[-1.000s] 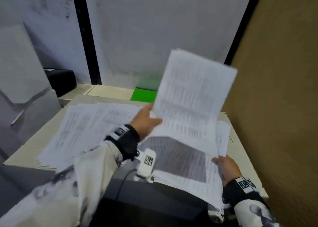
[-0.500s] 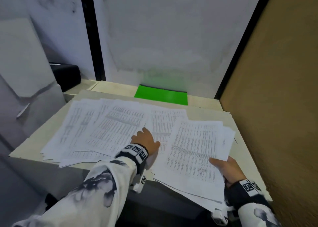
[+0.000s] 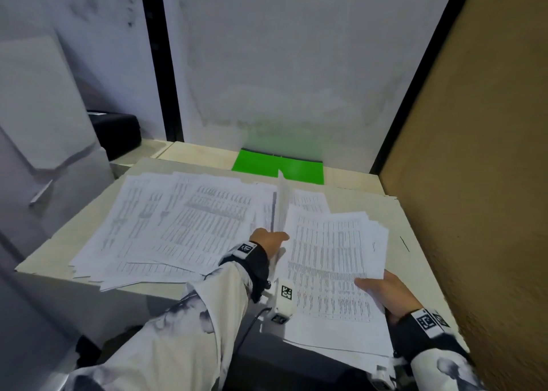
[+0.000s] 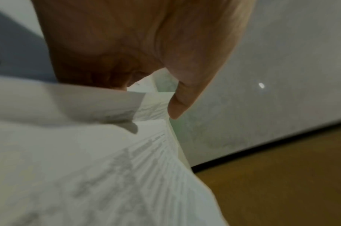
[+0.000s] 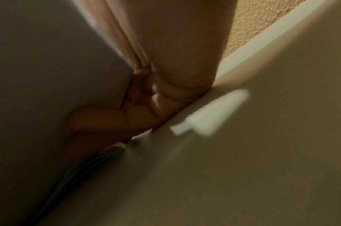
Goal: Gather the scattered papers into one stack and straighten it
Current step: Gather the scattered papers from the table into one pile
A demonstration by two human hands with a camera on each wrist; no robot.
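A gathered stack of printed papers [image 3: 332, 266] lies at the table's right and hangs over the near edge. My right hand [image 3: 382, 289] grips its near right corner, thumb on top; in the right wrist view the fingers [image 5: 107, 122] curl under the stack's underside [image 5: 49, 76]. Several scattered papers [image 3: 178, 221] overlap across the left and middle of the table. My left hand [image 3: 268, 239] sits between the two groups and holds one sheet [image 3: 280, 200] lifted on edge. The left wrist view is blurred and shows my thumb [image 4: 185, 99] above printed paper [image 4: 107, 168].
The beige table [image 3: 370, 212] ends at a brown textured wall [image 3: 474, 183] on the right. A green folder [image 3: 278, 168] lies at the back by the white wall. A black box [image 3: 118, 132] stands at the back left.
The sheet my left hand held high a second ago now lies on the stack. That hand went to the scattered papers and has lifted another sheet on edge. My right hand stayed.
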